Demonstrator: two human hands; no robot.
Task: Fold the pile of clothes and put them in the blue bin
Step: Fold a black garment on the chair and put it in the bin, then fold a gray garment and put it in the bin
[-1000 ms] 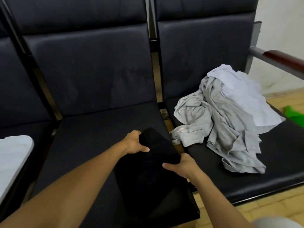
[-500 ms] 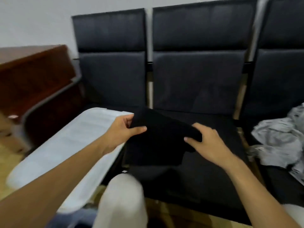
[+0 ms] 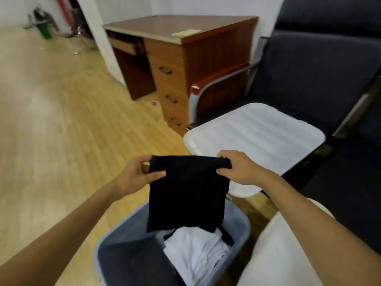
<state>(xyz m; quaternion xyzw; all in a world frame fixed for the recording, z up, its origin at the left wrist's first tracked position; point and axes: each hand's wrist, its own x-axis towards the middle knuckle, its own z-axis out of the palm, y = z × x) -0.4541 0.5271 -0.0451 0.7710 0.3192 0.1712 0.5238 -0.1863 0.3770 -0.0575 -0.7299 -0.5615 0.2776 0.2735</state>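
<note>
Hands hold up a folded black cloth [image 3: 186,193] over the blue bin [image 3: 107,247] on the floor. The left hand [image 3: 135,176] pinches the top left corner with thumb and fingers, and the right hand [image 3: 237,169] pinches the top right corner the same way. The cloth hangs down flat from its top edge, and its bottom edge dips just inside the bin. Some folded white clothes [image 3: 195,249] already lie in there. A white lid [image 3: 257,133] rests on the dark chair seat [image 3: 340,182] beside the bin. The cloth looks soft, light and floppy, so I think it would bend and come unfolded if held by one corner only. Holding both top corners seems the best way to keep it neat. It is not slippery and will not break. Laying it down gently on the white clothes should keep the fold.
</note>
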